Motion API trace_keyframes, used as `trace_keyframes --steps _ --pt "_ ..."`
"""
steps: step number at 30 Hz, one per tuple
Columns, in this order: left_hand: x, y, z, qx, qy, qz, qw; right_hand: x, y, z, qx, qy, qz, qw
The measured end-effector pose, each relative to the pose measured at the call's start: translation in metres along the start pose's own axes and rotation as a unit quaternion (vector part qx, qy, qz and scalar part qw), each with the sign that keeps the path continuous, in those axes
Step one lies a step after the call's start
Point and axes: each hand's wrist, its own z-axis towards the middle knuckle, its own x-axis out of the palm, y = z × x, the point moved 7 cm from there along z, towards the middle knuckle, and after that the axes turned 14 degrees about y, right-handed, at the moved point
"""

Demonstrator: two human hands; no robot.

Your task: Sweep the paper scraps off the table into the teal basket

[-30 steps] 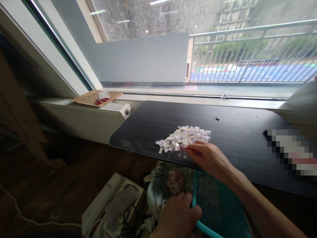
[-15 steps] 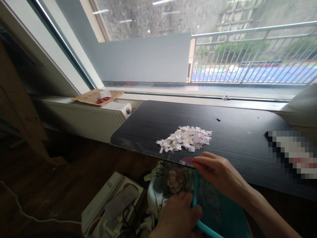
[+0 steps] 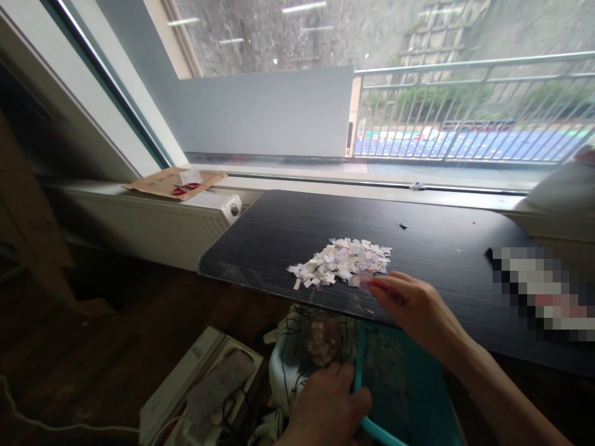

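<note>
A heap of small white and pale-pink paper pieces [image 3: 341, 261] lies on the dark wood-grain tabletop [image 3: 288, 217]. My right hand [image 3: 409, 297] is at the heap's near right edge, fingers pinched on a thin, see-through pink piece [image 3: 360, 280] that touches or overlaps the heap. What kind of thing this piece is, I cannot make out. Below the table edge, my left hand [image 3: 328, 399] grips the left rim of a teal plastic bin [image 3: 427, 371]. Pale bits [image 3: 385, 362] lie inside the bin.
A clear bag [image 3: 323, 341] rests on patterned cloth left of the bin. Further left stands an open white box [image 3: 181, 384] holding cords. Red-handled scissors [image 3: 186, 188] lie on brown paper atop the radiator [image 3: 158, 217]. A blurred-out object [image 3: 539, 291] sits at the table's right.
My right hand has moved up from the table's edge to the heap with the pink piece. My left hand stays on the bin rim. The view has shifted slightly.
</note>
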Motion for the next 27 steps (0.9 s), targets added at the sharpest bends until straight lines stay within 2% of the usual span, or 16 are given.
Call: trace_keyframes --steps 2,6,9,16,22,27 --pt "0.000 0.002 -0.001 0.004 -0.014 -0.006 1.000 -0.006 -0.007 0.000 0.018 -0.008 -0.019 1.000" --pt "-0.003 0.006 -0.004 -0.005 -0.040 -0.014 0.999 -0.008 -0.012 -0.006 0.043 0.022 -0.036 0.998" --pt "-0.004 0.006 -0.006 -0.008 -0.051 -0.020 0.998 -0.014 -0.014 -0.012 0.055 0.003 -0.043 0.998" --pt "0.000 0.008 -0.002 -0.020 -0.017 -0.017 1.000 -0.021 -0.019 -0.019 0.076 0.000 -0.045 0.996" --pt "0.006 0.008 -0.002 -0.012 -0.007 -0.026 1.000 -0.008 -0.004 -0.012 0.042 0.021 -0.024 0.999" --pt "0.007 0.011 -0.004 -0.014 -0.013 -0.026 0.999 -0.019 -0.014 -0.017 0.075 -0.011 -0.044 0.996"
